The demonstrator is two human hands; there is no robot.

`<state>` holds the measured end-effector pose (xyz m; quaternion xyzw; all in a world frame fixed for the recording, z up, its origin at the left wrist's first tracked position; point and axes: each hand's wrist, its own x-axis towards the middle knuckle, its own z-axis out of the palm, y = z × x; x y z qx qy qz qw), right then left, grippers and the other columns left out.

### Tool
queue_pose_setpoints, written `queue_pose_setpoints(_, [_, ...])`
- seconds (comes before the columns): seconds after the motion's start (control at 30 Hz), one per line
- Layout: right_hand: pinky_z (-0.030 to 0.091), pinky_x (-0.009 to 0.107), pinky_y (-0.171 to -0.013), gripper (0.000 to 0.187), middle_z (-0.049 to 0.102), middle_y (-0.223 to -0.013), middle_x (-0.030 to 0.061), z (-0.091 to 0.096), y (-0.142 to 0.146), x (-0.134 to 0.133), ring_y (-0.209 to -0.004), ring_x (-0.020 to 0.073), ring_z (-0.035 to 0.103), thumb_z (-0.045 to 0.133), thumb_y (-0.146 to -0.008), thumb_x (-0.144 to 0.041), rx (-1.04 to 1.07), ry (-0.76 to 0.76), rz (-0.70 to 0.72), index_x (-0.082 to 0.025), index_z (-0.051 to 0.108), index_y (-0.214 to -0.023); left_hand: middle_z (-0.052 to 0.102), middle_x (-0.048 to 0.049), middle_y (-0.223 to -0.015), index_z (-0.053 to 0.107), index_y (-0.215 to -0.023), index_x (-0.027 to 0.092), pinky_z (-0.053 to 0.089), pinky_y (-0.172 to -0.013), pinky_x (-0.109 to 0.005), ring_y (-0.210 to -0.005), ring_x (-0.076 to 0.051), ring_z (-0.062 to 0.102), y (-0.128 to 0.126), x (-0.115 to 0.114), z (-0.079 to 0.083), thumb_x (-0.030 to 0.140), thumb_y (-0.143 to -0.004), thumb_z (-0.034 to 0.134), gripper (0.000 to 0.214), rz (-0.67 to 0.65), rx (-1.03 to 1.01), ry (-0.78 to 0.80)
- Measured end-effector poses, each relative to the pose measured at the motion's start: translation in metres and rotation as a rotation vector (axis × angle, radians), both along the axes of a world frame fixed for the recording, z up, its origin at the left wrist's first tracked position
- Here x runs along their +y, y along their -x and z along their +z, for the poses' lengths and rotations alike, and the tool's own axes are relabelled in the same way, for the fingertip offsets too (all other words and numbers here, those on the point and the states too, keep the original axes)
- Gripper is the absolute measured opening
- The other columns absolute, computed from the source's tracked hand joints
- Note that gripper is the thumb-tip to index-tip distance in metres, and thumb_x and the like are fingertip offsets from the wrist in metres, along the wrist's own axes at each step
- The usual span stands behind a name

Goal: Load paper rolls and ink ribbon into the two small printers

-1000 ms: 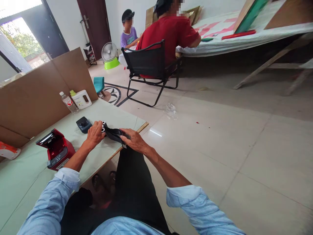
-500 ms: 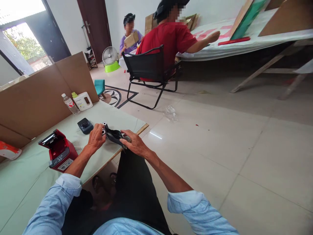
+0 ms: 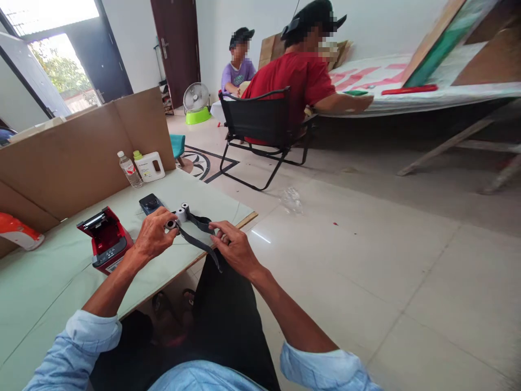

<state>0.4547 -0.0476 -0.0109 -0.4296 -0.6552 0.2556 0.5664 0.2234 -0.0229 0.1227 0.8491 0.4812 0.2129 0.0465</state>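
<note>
My left hand [image 3: 153,237] is closed around a small white roll [image 3: 171,224] at the near edge of the green table [image 3: 49,271]. A black strip [image 3: 195,241] runs from that roll to my right hand [image 3: 234,248], whose fingers pinch its other end. A second white roll [image 3: 182,213] with more black strip lies on the table just beyond my hands. A red label printer [image 3: 105,239] with its lid up stands left of my left hand. A dark flat device [image 3: 150,203] lies behind the rolls.
A water bottle [image 3: 129,169] and a white jug [image 3: 151,165] stand against the cardboard wall [image 3: 73,152]. A black folding chair [image 3: 260,127] holds a person in red at a long low table [image 3: 427,92]; another person sits beyond. A fan [image 3: 196,100] stands near the door.
My hands have drawn apart, pulling the black strip out longer between them. The view has shifted to the left and slightly up. The person in red has drawn the outstretched arm back.
</note>
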Motion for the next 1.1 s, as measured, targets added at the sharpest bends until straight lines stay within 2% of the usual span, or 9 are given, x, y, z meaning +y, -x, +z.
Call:
queue_pose_setpoints(0.13, [0.061,0.035,-0.066,0.039,0.072,-0.115,0.0072,0.002,0.025,-0.022,-0.072,0.0179,0.064,0.071,-0.09,-0.028,-0.028,0.046,0.154,-0.028,0.068,-0.13,0.07,-0.0044,-0.095,0.075,-0.098,0.022,0.057,-0.075,-0.033,-0.083,-0.019,0.066,0.009,-0.024,0.01,0.013,-0.08,0.072,0.02,0.043,-0.07,0.018])
queue_pose_setpoints(0.27, [0.065,0.037,-0.066,0.063,0.065,-0.134,0.0108,-0.012,0.068,-0.043,-0.085,0.0215,0.068,0.079,-0.088,-0.034,0.063,-0.023,0.259,-0.033,0.057,-0.147,0.07,-0.0042,-0.094,0.074,-0.093,0.022,0.056,-0.076,-0.033,-0.081,-0.018,0.066,0.016,-0.054,0.004,0.012,-0.08,0.071,0.017,0.064,-0.086,0.05])
queue_pose_setpoints(0.37, [0.066,0.038,-0.072,0.049,0.066,-0.132,0.0107,-0.021,0.099,-0.054,-0.087,0.0214,0.07,0.07,-0.098,-0.033,0.116,-0.068,0.258,-0.034,0.059,-0.146,0.07,-0.0044,-0.091,0.072,-0.09,0.021,0.055,-0.075,-0.033,-0.081,-0.018,0.066,0.025,-0.074,-0.007,0.01,-0.081,0.071,0.014,0.087,-0.1,0.074])
queue_pose_setpoints(0.47, [0.065,0.041,-0.085,0.031,0.071,-0.122,0.0099,-0.02,0.121,-0.053,-0.1,0.0237,0.073,0.058,-0.104,-0.028,0.159,-0.13,0.252,-0.032,0.069,-0.133,0.071,-0.0037,-0.089,0.072,-0.091,0.022,0.056,-0.075,-0.032,-0.08,-0.018,0.066,0.042,-0.088,-0.014,0.01,-0.081,0.07,0.016,0.136,-0.144,0.082])
queue_pose_setpoints(0.63, [0.062,0.042,-0.095,0.023,0.076,-0.111,0.0076,0.007,0.153,-0.019,-0.103,0.0241,0.074,0.057,-0.106,-0.035,0.122,-0.163,0.37,-0.029,0.078,-0.113,0.073,-0.004,-0.092,0.074,-0.093,0.023,0.057,-0.074,-0.031,-0.08,-0.018,0.067,0.087,-0.094,-0.009,0.015,-0.082,0.072,0.013,0.204,-0.244,0.064])
queue_pose_setpoints(0.77, [0.057,0.036,-0.101,0.023,0.077,-0.111,0.0064,0.039,0.185,0.021,-0.107,0.0228,0.072,0.058,-0.104,-0.034,0.023,-0.182,0.544,-0.026,0.079,-0.109,0.076,-0.0054,-0.1,0.077,-0.097,0.021,0.058,-0.077,-0.03,-0.087,-0.018,0.07,0.131,-0.081,-0.002,0.015,-0.08,0.069,0.02,0.273,-0.315,-0.017])
queue_pose_setpoints(0.87, [0.056,0.034,-0.096,0.018,0.077,-0.111,0.0062,0.059,0.209,0.047,-0.104,0.0225,0.072,0.065,-0.097,-0.026,-0.077,-0.206,0.668,-0.024,0.079,-0.108,0.078,-0.0056,-0.1,0.078,-0.098,0.02,0.057,-0.079,-0.031,-0.085,-0.019,0.071,0.162,-0.067,-0.003,0.02,-0.078,0.07,0.022,0.349,-0.336,-0.036])
queue_pose_setpoints(0.97, [0.054,0.031,-0.085,0.016,0.077,-0.1,0.0056,0.065,0.228,0.066,-0.092,0.0211,0.071,0.069,-0.089,-0.017,-0.202,-0.232,0.72,-0.021,0.08,-0.1,0.08,-0.0047,-0.096,0.08,-0.094,0.019,0.056,-0.08,-0.032,-0.085,-0.02,0.071,0.184,-0.054,-0.01,0.023,-0.075,0.072,0.022,0.419,-0.306,0.005])
queue_pose_setpoints(1.1, [0.049,0.028,-0.078,0.018,0.077,-0.092,0.0054,0.057,0.243,0.08,-0.084,0.0188,0.069,0.067,-0.085,-0.01,-0.345,-0.213,0.693,-0.017,0.08,-0.094,0.08,-0.0043,-0.091,0.082,-0.092,0.019,0.053,-0.078,-0.031,-0.083,-0.022,0.071,0.197,-0.045,-0.025,0.022,-0.072,0.068,0.024,0.48,-0.238,0.064])
